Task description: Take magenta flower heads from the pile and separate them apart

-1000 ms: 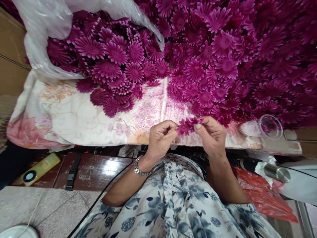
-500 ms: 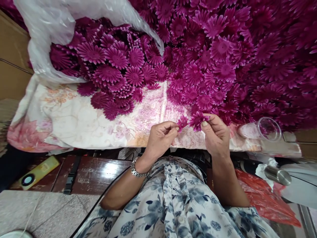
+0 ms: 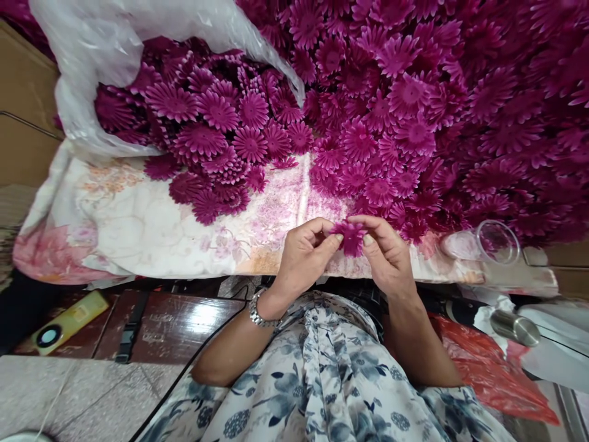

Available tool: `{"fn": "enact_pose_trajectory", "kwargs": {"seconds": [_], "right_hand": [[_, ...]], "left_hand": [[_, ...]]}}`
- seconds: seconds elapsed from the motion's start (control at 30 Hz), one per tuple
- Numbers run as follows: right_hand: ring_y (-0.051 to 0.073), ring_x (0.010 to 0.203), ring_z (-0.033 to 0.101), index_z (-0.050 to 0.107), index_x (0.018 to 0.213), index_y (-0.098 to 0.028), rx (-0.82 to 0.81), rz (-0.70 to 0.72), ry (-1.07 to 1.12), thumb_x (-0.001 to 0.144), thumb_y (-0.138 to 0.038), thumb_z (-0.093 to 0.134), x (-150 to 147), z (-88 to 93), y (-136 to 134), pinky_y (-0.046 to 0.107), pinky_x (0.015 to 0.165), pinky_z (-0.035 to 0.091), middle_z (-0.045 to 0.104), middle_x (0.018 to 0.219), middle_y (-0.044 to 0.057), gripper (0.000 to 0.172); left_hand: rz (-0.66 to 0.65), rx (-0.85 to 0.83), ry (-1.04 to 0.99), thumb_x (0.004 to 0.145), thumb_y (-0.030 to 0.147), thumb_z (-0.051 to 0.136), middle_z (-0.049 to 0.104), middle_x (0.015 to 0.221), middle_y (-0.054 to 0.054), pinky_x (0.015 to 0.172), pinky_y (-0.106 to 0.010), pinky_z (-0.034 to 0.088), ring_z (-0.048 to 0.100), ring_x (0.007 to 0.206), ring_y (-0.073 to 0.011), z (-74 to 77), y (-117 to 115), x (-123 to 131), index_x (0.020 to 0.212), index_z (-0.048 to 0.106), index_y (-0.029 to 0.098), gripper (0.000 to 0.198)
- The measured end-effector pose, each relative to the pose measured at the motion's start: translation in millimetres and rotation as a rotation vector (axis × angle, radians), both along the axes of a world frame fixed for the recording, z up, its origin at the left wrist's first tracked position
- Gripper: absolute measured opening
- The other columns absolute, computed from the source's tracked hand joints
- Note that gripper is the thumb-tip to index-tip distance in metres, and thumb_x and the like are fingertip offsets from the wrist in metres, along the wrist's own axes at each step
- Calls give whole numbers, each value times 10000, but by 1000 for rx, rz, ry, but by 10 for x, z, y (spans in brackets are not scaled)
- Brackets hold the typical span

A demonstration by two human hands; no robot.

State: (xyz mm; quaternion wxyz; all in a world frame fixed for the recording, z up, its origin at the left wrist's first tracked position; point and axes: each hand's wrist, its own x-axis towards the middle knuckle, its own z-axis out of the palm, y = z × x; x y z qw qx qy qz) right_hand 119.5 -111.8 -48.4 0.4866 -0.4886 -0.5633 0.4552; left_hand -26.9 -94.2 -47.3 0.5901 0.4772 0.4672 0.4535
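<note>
Above the near edge of the cloth-covered table, both my hands pinch a magenta artificial flower from its two sides. My left hand, with a metal watch at the wrist, closes thumb and forefinger on its left petals. On the opposite side my right hand grips the petals between thumb and fingers. Whether the flower is one layer or two pressed together, I cannot tell. Just beyond the hands rises a large heap of loose magenta flower heads.
At the left, a clear plastic bag spills stacked flower heads onto the floral cloth. A clear plastic cup lies at the right edge. A yellow phone-like device rests on the brown bench, and a red plastic bag sits lower right.
My hands have come together. The small flower piece in the left and the larger one in the right, apart before, now appear as one flower between both hands.
</note>
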Motion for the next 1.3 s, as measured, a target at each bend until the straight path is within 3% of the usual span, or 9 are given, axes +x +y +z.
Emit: {"fn": "enact_pose_trajectory", "kwargs": {"seconds": [0.13, 0.3, 0.4, 0.5, 0.63, 0.83, 1.07, 1.17, 1.3], "right_hand": [[145, 849, 597, 560, 1119, -234, -29, -9, -49, 722, -491, 680, -39, -22, -14, 276, 769, 494, 628, 977, 23, 487], [87, 629, 556, 617, 873, -200, -110, -93, -17, 778, -347, 655, -39, -46, -12, 213, 598, 475, 615, 734, -26, 179], [82, 625, 563, 628, 874, -191, -168, -44, 78, 738, -313, 695, -7, -45, 0, 206, 584, 481, 628, 746, -23, 195], [78, 617, 570, 632, 864, -192, -194, -23, 122, 712, -283, 717, 11, -30, 9, 201, 580, 482, 637, 741, -27, 197], [73, 598, 542, 614, 746, -187, -116, -43, 38, 729, -255, 702, 11, -31, -6, 192, 572, 448, 590, 666, -43, 112], [106, 632, 518, 602, 794, -184, 54, -77, -206, 855, -300, 549, 4, -63, -49, 242, 599, 406, 562, 692, -13, 141], [75, 489, 380, 422, 560, -190, 241, -93, -397, 905, -283, 443, -66, -54, -33, 232, 495, 306, 376, 531, -48, 357], [86, 510, 417, 465, 587, -194, 233, -190, -393, 910, -313, 438, -65, -53, -31, 232, 509, 345, 416, 551, -41, 345], [111, 648, 531, 618, 772, -199, 216, -302, -294, 890, -302, 492, -14, -18, -19, 247, 625, 428, 576, 706, -6, 200]], "left_hand": [[92, 54, 142, 750, 209, 579, 472, 509, 56, 434, -171, 330, 401, 452, -57, -15, -35, 51, 610, 536, 163, 154], [-9, 78, 121, 758, 229, 592, 532, 550, 30, 465, -182, 388, 471, 491, -79, -18, -87, 20, 665, 585, 158, 118], [-26, 122, 110, 779, 220, 580, 557, 574, 24, 486, -186, 419, 493, 498, -82, -22, -104, -4, 705, 601, 160, 97], [15, 287, 192, 785, 182, 581, 595, 649, 6, 551, -193, 448, 539, 562, -88, -25, -114, -15, 741, 622, 162, 64], [37, 454, 263, 773, 131, 592, 625, 700, -10, 611, -198, 457, 573, 631, -97, -32, -118, -27, 773, 645, 161, 61], [-55, 148, 103, 777, 256, 619, 612, 672, -9, 514, -211, 437, 530, 542, -98, -21, -109, -63, 839, 666, 159, 125], [-83, -56, -169, 708, 347, 702, 537, 568, 31, 412, -185, 359, 428, 435, -57, -59, -97, -24, 758, 645, 163, 199], [-41, -121, -265, 690, 380, 719, 471, 480, 52, 386, -186, 334, 398, 388, -54, -92, -92, -10, 694, 623, 159, 240], [55, -119, -299, 685, 337, 729, 488, 474, 52, 380, -190, 335, 382, 373, -50, -125, -66, -25, 652, 601, 161, 221]]}}
